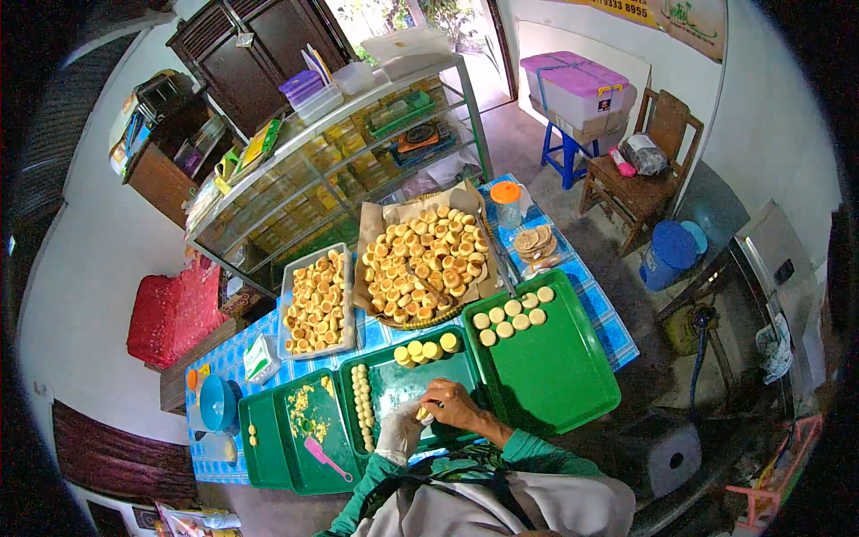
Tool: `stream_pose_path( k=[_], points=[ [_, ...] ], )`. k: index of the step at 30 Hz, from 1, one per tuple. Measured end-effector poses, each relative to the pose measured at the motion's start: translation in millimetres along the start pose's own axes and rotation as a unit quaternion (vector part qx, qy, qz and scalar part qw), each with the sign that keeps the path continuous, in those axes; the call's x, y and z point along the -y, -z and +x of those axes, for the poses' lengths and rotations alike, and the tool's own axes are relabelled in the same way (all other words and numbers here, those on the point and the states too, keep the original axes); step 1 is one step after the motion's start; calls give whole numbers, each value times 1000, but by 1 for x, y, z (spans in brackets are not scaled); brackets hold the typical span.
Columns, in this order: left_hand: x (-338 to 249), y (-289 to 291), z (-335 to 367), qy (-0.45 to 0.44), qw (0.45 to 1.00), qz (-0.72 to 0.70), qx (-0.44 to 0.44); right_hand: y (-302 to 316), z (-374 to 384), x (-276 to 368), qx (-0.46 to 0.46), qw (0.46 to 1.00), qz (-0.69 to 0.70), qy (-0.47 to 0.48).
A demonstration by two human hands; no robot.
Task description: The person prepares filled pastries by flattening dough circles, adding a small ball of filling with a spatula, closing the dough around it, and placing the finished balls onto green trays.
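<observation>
My left hand [399,431], in a whitish glove, and my bare right hand [453,404] meet over the near part of the middle green tray [465,380]. Their fingers are closed around a small pale yellow piece of dough [423,414], mostly hidden by them. Left of my hands, a line of small dough balls [362,403] runs along the tray's side. Several larger yellow dough pieces [428,350] sit at its far edge. In the green tray to the right [559,376], flattened pale dough rounds [513,309] stand in rows at the far left corner.
Beyond the trays are a paper-lined basket of baked buns [425,264] and a plastic box of more buns [315,304]. A pink spatula [327,456] lies among yellow crumbs in a left tray [300,479]. A blue bowl [217,403] stands at the table's left end.
</observation>
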State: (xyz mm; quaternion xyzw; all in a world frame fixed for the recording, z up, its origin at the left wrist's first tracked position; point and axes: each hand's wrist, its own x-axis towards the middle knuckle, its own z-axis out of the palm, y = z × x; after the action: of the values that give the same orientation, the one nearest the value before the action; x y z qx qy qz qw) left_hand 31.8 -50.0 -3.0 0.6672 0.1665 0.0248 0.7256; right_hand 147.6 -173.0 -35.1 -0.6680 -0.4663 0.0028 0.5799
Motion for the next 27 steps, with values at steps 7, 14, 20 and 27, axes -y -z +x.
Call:
stream_pose_path(
  k=[7, 14, 20, 27],
  points=[
    [-12, 1, 10, 129, 949, -280, -59, -23, -18, -28, 7, 960, 168, -224],
    [10, 29, -6, 234, 932, -272, -53, -15, -17, -27, 127, 959, 144, -206],
    [16, 33, -10, 194, 928, -315, -41, -26, -12, -27, 135, 941, 178, -256],
    [19, 49, -16, 177, 939, -285, -77, -35, 6, -6, 132, 978, 49, -157]
  ],
)
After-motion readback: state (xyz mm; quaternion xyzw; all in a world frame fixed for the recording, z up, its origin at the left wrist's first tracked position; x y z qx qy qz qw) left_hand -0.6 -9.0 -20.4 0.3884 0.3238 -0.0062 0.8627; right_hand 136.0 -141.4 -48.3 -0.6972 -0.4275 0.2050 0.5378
